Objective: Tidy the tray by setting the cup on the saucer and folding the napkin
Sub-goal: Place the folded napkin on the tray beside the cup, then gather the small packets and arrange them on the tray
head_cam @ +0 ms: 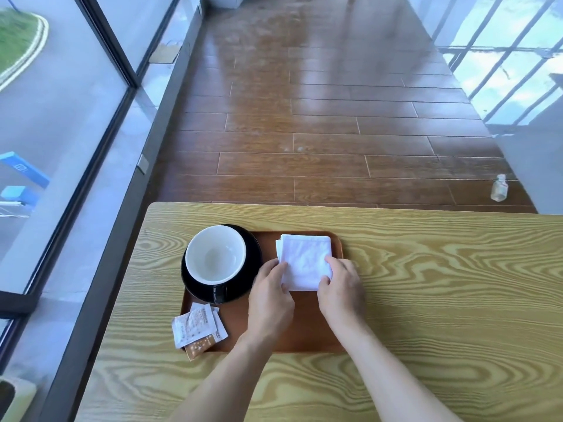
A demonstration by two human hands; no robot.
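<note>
The folded white paper napkin (305,261) lies on the right half of the brown rectangular tray (304,333), its near corners pinched by the left hand (270,295) and right hand (340,287). Just left, the white-lined black cup (215,254) sits on the black round saucer (253,263). Paper sachets (198,328) overhang the tray's near-left corner on the pale wood-grain table (441,284).

Two bare forearms in frame, entering from the lower edge. No sleeves visible on either; bare from the bottom edge of frame to the wrists. No watch, bracelet or band at either wrist. Left hand (269,295): bare, no glove, no ring to be seen on the fingers that show. Right hand (341,292): likewise bare, no glove, no ring seen. Fingernails too small and blurred to describe. Nothing else of the person's body or clothing in view.
</note>
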